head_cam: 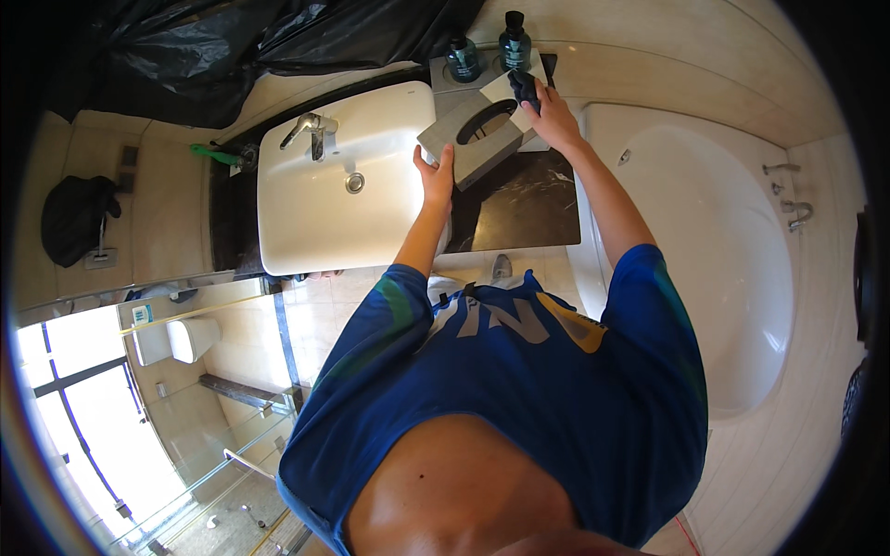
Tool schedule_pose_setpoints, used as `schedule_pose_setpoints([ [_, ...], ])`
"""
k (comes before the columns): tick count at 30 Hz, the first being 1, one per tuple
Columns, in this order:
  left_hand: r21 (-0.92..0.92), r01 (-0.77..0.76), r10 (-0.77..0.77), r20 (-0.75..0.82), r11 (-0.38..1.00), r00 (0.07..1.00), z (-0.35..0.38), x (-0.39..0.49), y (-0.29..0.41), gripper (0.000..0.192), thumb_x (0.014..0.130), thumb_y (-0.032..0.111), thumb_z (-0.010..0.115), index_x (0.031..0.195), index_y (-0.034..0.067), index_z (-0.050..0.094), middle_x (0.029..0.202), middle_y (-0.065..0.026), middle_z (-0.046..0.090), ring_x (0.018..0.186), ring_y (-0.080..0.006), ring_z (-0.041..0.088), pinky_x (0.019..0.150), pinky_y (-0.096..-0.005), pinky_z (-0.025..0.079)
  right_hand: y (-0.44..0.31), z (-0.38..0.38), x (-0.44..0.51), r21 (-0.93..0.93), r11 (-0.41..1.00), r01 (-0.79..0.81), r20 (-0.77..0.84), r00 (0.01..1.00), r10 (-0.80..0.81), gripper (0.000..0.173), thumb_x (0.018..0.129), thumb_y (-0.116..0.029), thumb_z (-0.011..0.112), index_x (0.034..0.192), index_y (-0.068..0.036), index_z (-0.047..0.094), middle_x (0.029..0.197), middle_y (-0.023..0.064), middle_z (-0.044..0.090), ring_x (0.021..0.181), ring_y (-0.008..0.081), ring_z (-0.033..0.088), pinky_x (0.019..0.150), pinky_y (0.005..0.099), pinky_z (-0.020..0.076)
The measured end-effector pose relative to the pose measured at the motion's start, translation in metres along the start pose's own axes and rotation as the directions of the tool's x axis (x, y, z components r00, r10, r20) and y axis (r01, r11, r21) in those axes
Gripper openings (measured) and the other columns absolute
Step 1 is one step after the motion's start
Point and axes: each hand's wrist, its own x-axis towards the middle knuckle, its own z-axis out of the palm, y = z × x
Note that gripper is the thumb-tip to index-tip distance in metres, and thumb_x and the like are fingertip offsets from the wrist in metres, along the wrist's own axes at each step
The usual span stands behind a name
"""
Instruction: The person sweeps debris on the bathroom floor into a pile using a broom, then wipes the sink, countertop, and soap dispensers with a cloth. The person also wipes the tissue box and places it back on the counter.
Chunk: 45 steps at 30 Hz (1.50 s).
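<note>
My left hand (437, 174) grips the near left end of a grey rectangular tissue box cover (495, 149) with an oval opening, tilted above the dark marble counter (532, 201). In my right hand (553, 118) is a bunched black cloth (525, 89), held by the box cover's far right end. Just beyond the cloth stands a dark teal bottle (514, 48) with a black stopper. A second such bottle (463, 61) stands to its left, on a grey tray (448, 85).
A white washbasin (313, 229) with a chrome faucet (313, 132) lies left of the box cover. A white bathtub (695, 278) is at the right. A green-handled brush (215, 154) lies at the counter's left end. Black plastic sheeting (195, 55) hangs beyond the basin.
</note>
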Motion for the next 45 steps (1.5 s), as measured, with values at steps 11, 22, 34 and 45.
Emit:
schedule_pose_setpoints([
  [11, 0.770, -0.612, 0.147, 0.637, -0.179, 0.757, 0.075, -0.007, 0.053, 0.065, 0.083, 0.036, 0.065, 0.131, -0.002, 0.044, 0.095, -0.0213, 0.065, 0.092, -0.0355, 0.064, 0.089, -0.0439, 0.046, 0.007, 0.015, -0.010, 0.122, 0.950, -0.286, -0.021, 0.957, 0.291, 0.048, 0.093, -0.035, 0.052, 0.131, -0.006, 0.046, 0.106, 0.0213, 0.058, 0.096, 0.0393, 0.060, 0.080, 0.0453, 0.0496],
  [22, 0.536, -0.328, 0.068, 0.447, 0.778, 0.892, 0.074, -0.002, 0.105, 0.054, 0.097, 0.046, 0.043, 0.109, -0.004, 0.061, 0.100, -0.0166, 0.065, 0.096, -0.0255, 0.060, 0.089, -0.0354, 0.044, -0.058, -0.051, -0.046, 0.671, 0.732, 0.118, -0.336, 0.928, 0.159, 0.051, 0.093, -0.018, 0.056, 0.140, -0.006, 0.041, 0.149, 0.0169, 0.034, 0.140, 0.0305, 0.030, 0.112, 0.0348, 0.0241],
  [34, 0.283, -0.345, 0.197, 0.443, 0.895, 0.874, 0.058, -0.062, 0.181, 0.054, 0.103, 0.042, 0.033, 0.113, -0.004, 0.061, 0.090, -0.0050, 0.062, 0.087, -0.0125, 0.054, 0.082, -0.0263, 0.043, -0.165, -0.098, -0.066, 0.039, 0.908, 0.417, -0.172, 0.898, -0.405, 0.070, 0.082, -0.038, 0.064, 0.143, -0.014, 0.039, 0.153, 0.0133, 0.027, 0.142, 0.0319, 0.022, 0.114, 0.0523, 0.0138],
  [45, 0.406, -0.772, 0.420, 0.666, 0.489, 0.616, 0.027, -0.108, 0.219, 0.043, 0.075, 0.021, 0.077, 0.106, -0.005, 0.064, 0.086, -0.0155, 0.069, 0.079, -0.0157, 0.065, 0.074, -0.0274, 0.050, -0.163, -0.205, 0.028, 0.703, 0.711, 0.015, 0.188, 0.960, -0.206, 0.069, 0.094, -0.055, 0.045, 0.142, -0.005, 0.040, 0.142, 0.0144, 0.046, 0.131, 0.0293, 0.043, 0.109, 0.0346, 0.0300],
])
